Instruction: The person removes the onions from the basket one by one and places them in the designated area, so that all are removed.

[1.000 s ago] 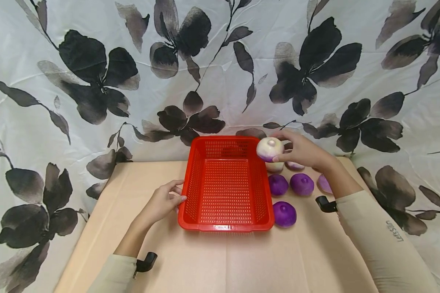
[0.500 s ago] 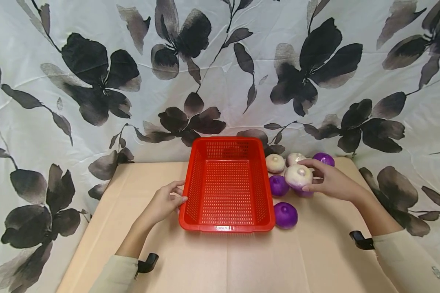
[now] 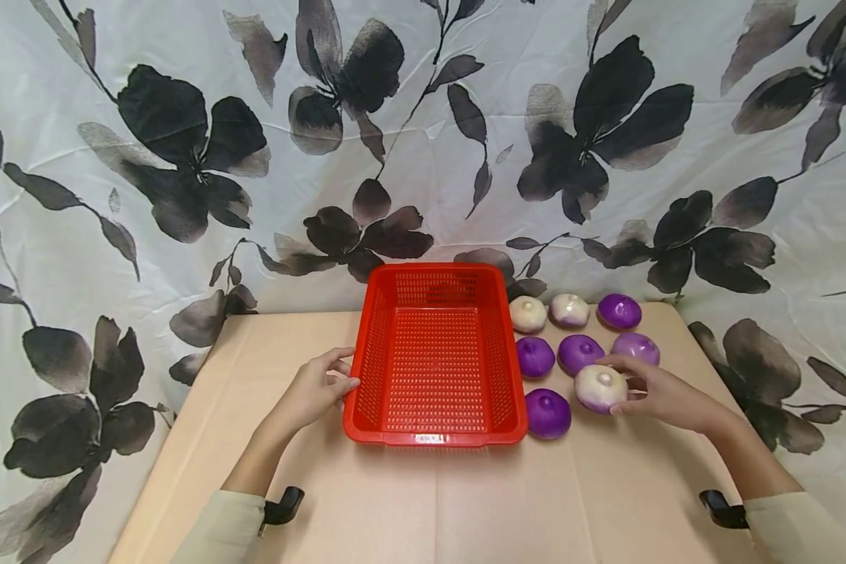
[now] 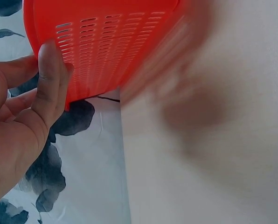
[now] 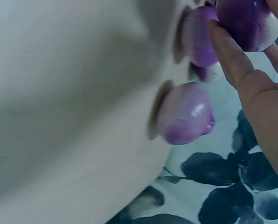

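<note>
My left hand [image 3: 317, 389] grips the left rim of a red perforated plastic basket [image 3: 435, 439]. In the left wrist view, fingers [image 4: 49, 77] lie against the basket's slotted outer wall. My right hand [image 3: 666, 398] holds a white-topped, purple-bottomed onion [image 3: 601, 387] between thumb and fingers, just right of the basket. That onion's purple underside [image 5: 244, 21] shows in the right wrist view. Close around it are a dark purple onion [image 3: 548, 413] to its left, a purple onion [image 3: 580, 355] behind, and a paler purple onion [image 3: 636, 348] behind to the right.
Behind these, a back row has a whitish onion [image 3: 528, 314], a white-and-purple onion [image 3: 569, 310] and a deep purple onion [image 3: 620, 311]. Another purple onion [image 3: 535, 357] sits against the basket's right side. A floral cloth [image 3: 465, 141] hangs behind the beige table [image 3: 409, 509].
My right hand has carried the white-topped onion from beside the basket's back right corner rightward and toward me, uncovering the onions behind. The left hand and basket have stayed put.
</note>
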